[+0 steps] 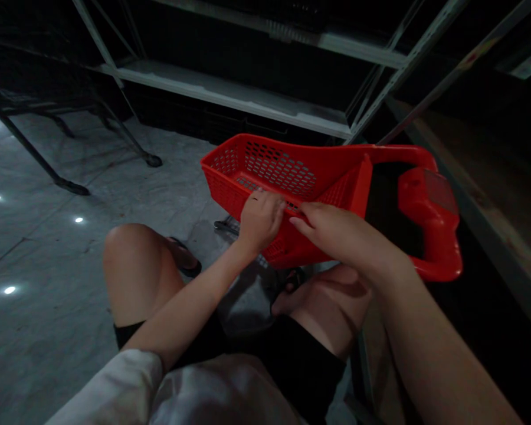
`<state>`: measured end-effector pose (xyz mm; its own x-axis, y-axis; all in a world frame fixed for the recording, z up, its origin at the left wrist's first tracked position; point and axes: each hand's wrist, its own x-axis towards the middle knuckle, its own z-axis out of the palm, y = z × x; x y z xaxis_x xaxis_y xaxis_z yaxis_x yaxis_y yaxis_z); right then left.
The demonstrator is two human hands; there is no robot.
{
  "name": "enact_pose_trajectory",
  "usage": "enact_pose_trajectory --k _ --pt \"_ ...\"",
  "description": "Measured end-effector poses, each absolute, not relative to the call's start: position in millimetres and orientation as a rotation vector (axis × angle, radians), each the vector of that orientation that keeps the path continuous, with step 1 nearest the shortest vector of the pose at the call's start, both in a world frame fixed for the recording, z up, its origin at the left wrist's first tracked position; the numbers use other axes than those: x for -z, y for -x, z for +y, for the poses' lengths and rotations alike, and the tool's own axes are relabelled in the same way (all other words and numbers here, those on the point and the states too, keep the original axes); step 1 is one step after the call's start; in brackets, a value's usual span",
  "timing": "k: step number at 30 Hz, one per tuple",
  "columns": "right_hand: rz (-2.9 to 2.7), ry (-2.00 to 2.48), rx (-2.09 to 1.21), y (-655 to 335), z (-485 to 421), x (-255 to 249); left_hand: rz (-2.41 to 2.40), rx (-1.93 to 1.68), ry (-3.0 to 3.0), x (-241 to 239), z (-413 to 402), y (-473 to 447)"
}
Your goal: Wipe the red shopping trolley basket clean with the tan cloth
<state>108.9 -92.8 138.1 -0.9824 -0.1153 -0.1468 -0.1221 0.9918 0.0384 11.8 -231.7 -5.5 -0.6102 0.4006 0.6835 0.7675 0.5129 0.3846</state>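
Note:
A red plastic shopping cart (340,153), its basket walls pierced with rows of holes, stands in front of my knees. Its loop handle extends to the right. My left hand (261,215) is closed over the near rim, fingertips hidden inside the basket. A little to the right, my right hand (327,227) holds the same rim, with the thumb on the outside and the fingers over the edge. Nothing lies in the part of the basket that I can see. A dark piece of the base (225,227) shows low under the basket.
A white metal shelf rack (230,94) runs behind the cart. At the left, dark metal legs on feet (153,160) stand on the grey floor (39,248). A ledge (478,159) runs along the right side. The scene is dim.

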Motion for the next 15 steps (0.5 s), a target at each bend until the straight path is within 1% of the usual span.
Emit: enact_pose_trajectory --k 2,4,6,8,12,15 --pt "2.971 0.157 -0.192 -109 -108 -129 -2.205 0.966 1.032 3 -226 -30" --pt "2.951 0.166 -0.371 -110 -113 -125 -2.183 0.888 1.141 5 -233 -24" --pt "2.94 0.168 -0.549 -112 -113 -125 -2.182 0.793 1.217 12 -254 3" --pt "2.942 0.183 -0.658 -112 -111 -126 -2.238 0.73 1.196 23 -282 44" --pt "2.965 0.201 -0.718 -105 -110 -124 -2.395 0.672 1.025 36 -337 126" --pt "2.981 0.165 -0.714 -94 -106 -121 -2.436 0.694 0.897 35 -356 158"
